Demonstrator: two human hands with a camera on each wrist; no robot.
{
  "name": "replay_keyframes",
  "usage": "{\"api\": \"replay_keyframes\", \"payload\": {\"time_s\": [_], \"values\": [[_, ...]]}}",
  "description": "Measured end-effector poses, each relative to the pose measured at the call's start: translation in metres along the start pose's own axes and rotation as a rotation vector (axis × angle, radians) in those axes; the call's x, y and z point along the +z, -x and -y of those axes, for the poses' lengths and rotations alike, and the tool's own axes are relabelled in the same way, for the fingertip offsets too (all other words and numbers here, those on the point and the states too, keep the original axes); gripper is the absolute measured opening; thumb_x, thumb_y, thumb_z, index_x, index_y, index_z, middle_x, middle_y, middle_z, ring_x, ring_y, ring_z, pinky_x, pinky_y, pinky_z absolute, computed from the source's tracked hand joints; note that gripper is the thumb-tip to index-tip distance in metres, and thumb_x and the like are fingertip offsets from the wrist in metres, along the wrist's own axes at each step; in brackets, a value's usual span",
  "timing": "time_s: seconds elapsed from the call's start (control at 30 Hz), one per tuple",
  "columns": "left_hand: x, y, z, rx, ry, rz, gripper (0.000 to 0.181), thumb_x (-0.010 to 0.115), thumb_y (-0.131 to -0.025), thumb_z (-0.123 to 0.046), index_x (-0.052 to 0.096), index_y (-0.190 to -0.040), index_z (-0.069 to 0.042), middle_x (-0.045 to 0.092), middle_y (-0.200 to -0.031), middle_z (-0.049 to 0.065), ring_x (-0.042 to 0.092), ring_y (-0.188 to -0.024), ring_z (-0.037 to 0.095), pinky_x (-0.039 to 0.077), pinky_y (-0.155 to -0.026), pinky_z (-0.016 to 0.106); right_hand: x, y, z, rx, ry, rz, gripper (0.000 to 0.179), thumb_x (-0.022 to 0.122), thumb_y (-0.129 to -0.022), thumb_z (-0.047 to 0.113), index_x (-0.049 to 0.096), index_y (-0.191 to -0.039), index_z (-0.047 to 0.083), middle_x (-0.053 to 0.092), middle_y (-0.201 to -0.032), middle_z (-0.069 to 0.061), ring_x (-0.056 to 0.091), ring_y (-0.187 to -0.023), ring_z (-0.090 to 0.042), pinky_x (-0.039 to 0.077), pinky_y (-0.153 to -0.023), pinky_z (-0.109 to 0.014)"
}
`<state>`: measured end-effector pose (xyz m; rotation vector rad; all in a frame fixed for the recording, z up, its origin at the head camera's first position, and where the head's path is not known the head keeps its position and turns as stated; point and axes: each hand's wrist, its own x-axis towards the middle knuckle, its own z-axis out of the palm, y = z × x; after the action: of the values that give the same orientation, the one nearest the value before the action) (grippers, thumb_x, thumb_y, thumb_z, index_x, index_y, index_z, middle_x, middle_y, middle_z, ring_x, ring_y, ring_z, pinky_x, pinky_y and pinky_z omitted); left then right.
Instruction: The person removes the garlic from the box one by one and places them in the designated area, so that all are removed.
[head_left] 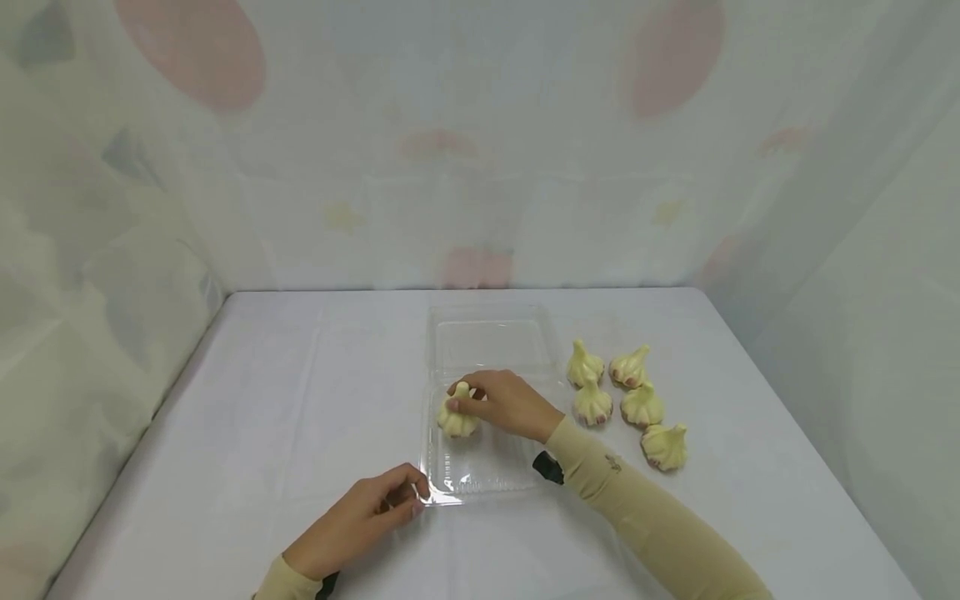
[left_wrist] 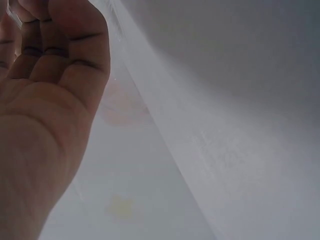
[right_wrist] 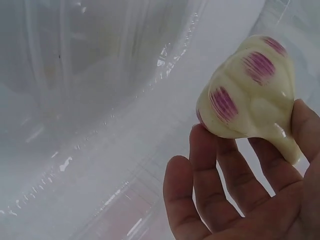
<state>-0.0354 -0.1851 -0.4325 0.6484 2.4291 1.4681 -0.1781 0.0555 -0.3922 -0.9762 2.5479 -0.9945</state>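
Note:
My right hand (head_left: 513, 404) pinches a garlic bulb (head_left: 456, 421) by its stem, thumb on one side and fingers on the other. In the right wrist view the bulb (right_wrist: 250, 90) shows purple streaks on its pale, glossy cloves. It is held over the near half of an open clear plastic clamshell container (head_left: 495, 479), whose lid (head_left: 491, 342) lies folded back toward the far side. At the container's near left corner, my left hand (head_left: 367, 512) holds the edge between thumb and curled fingers. The left wrist view shows this palm (left_wrist: 45, 110), with the fingertips mostly cut off.
Several more garlic bulbs (head_left: 643, 406) stand close together on the white table (head_left: 247, 417), right of the container and beside my right forearm. Patterned cloth walls (head_left: 337, 167) enclose the table at the back and both sides.

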Motion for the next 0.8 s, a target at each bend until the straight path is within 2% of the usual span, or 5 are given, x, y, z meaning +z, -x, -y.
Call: {"api": "replay_keyframes", "payload": {"time_s": [0.13,0.23,0.4,0.63,0.8], "values": [[-0.001,0.000,-0.001,-0.004,-0.002,0.006,0.006,0.060,-0.104,-0.019,0.061,-0.110,-0.020,0.061,-0.082,-0.005,0.054,-0.072,0.005,0.048,-0.064,0.026,-0.003,0.002,0.001,-0.007,0.006,-0.020,0.026,0.065,-0.100,0.039,0.074,-0.116,0.019,0.069,-0.101,0.012,0.060,-0.092,-0.008,0.048,-0.079,-0.030],[-0.001,0.000,-0.001,-0.001,-0.004,0.010,0.006,0.059,-0.105,-0.019,0.061,-0.110,-0.020,0.064,-0.084,-0.001,0.055,-0.073,0.005,0.048,-0.064,0.026,-0.006,0.004,0.001,-0.020,-0.009,-0.048,0.022,0.069,-0.097,0.039,0.076,-0.110,0.022,0.070,-0.102,0.014,0.061,-0.093,-0.008,0.048,-0.080,-0.031],[-0.002,-0.001,-0.001,0.004,-0.008,0.013,0.006,0.059,-0.105,-0.020,0.061,-0.111,-0.021,0.063,-0.085,-0.004,0.055,-0.073,0.005,0.048,-0.064,0.026,-0.010,0.007,0.000,0.005,-0.056,-0.081,0.017,0.071,-0.094,0.044,0.077,-0.101,0.029,0.070,-0.103,0.018,0.062,-0.096,-0.006,0.049,-0.083,-0.033],[-0.002,-0.001,0.002,0.005,-0.006,0.012,0.007,0.060,-0.104,-0.021,0.061,-0.111,-0.020,0.061,-0.084,-0.006,0.054,-0.073,0.005,0.048,-0.064,0.026,-0.014,0.010,-0.003,0.014,-0.076,-0.096,0.019,0.061,-0.101,0.045,0.071,-0.094,0.030,0.067,-0.086,0.015,0.060,-0.081,-0.018,0.046,-0.067,-0.033],[-0.002,0.000,0.001,-0.001,-0.017,0.013,0.007,0.060,-0.104,-0.021,0.061,-0.111,-0.021,0.062,-0.084,-0.006,0.054,-0.073,0.005,0.048,-0.064,0.026,-0.017,0.014,-0.005,0.028,-0.100,-0.113,0.021,0.059,-0.102,0.046,0.069,-0.094,0.029,0.066,-0.083,0.015,0.063,-0.085,-0.019,0.047,-0.068,-0.035]]}}
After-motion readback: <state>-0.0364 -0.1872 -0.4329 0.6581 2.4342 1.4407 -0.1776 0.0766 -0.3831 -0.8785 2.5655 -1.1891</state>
